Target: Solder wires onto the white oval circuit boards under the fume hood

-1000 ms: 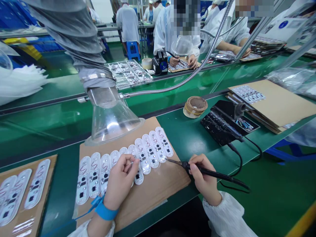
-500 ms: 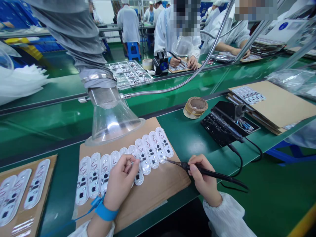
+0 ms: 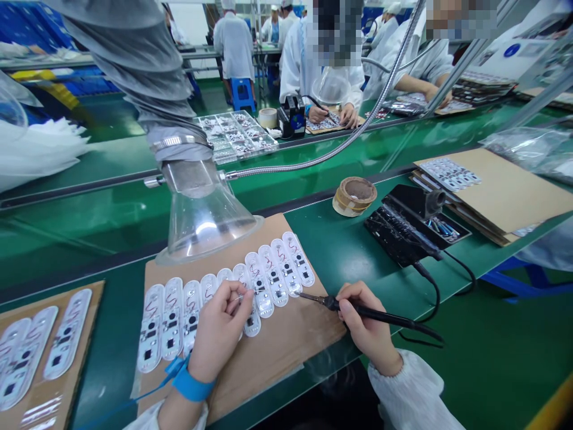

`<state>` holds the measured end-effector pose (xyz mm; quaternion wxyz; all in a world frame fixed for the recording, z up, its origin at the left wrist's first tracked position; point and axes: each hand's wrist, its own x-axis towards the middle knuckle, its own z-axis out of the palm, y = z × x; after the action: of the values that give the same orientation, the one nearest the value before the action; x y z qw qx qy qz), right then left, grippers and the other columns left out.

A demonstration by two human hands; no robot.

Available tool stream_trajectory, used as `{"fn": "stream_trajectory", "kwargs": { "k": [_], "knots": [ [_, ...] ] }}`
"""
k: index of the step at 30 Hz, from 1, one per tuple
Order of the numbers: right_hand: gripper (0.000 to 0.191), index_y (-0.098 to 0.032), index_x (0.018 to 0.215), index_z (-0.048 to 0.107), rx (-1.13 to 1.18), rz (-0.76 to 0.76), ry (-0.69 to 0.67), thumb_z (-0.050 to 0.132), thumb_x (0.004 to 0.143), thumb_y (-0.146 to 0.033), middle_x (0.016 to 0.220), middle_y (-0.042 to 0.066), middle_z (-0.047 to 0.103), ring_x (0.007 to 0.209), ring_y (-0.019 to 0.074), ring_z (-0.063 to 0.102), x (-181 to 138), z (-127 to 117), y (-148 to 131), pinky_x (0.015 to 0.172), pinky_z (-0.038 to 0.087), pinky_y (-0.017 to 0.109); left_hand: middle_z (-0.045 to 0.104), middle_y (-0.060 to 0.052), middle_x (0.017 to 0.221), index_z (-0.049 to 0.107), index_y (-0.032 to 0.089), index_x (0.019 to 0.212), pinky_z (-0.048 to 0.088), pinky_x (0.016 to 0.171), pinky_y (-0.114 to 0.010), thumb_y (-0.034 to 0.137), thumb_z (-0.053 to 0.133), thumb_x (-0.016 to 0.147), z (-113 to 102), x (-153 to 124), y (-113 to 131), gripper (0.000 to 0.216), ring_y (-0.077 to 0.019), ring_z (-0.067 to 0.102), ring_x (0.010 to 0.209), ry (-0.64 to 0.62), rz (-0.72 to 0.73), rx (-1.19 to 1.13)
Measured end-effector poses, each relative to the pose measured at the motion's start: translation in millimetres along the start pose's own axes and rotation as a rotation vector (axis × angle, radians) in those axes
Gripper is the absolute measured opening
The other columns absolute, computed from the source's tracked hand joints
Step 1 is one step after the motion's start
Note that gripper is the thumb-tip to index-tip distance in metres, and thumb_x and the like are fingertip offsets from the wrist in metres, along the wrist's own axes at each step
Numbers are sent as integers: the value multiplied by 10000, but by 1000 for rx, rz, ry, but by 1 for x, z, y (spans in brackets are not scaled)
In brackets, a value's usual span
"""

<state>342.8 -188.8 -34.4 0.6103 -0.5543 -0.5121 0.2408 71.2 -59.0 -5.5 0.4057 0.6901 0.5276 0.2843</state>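
My right hand [image 3: 364, 319] grips a black soldering iron [image 3: 358, 309] like a pen. The iron's tip points left and lies at the lower end of a white oval casing [image 3: 287, 272] in the right part of a row. My left hand [image 3: 224, 319], a blue wrist strap [image 3: 196, 383] on its wrist, hovers over the row's middle. Its thumb and forefinger pinch a thin silvery strand that looks like solder wire. Each casing holds a small circuit board with red wires, and the row lies on a brown cardboard sheet [image 3: 268, 370]. My left hand covers parts of several casings.
A clear fume hood [image 3: 206, 221] hangs over the cardboard's back edge. To the right are a tape roll [image 3: 354, 196], a black iron stand [image 3: 403, 230] and stacked cardboard [image 3: 505, 185]. More casings [image 3: 67, 334] lie at left. Co-workers [image 3: 322, 77] sit across the bench.
My right hand has shifted slightly left with the soldering iron, bringing its tip onto the casing's lower end. My left hand stays almost still.
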Motion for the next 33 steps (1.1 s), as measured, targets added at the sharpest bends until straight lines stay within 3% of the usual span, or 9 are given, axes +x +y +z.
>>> {"fn": "stream_trajectory", "kwargs": {
  "k": [33],
  "knots": [
    [240, -259, 1015, 672, -22, 8, -15, 665, 1196, -416, 788, -19, 632, 599, 147, 553, 0, -1, -1, 547, 432, 268, 316, 102, 656, 629, 251, 888, 375, 606, -274, 494, 628, 1000, 0, 0, -1, 268, -156, 430, 580, -5, 23, 11]
  ]
}}
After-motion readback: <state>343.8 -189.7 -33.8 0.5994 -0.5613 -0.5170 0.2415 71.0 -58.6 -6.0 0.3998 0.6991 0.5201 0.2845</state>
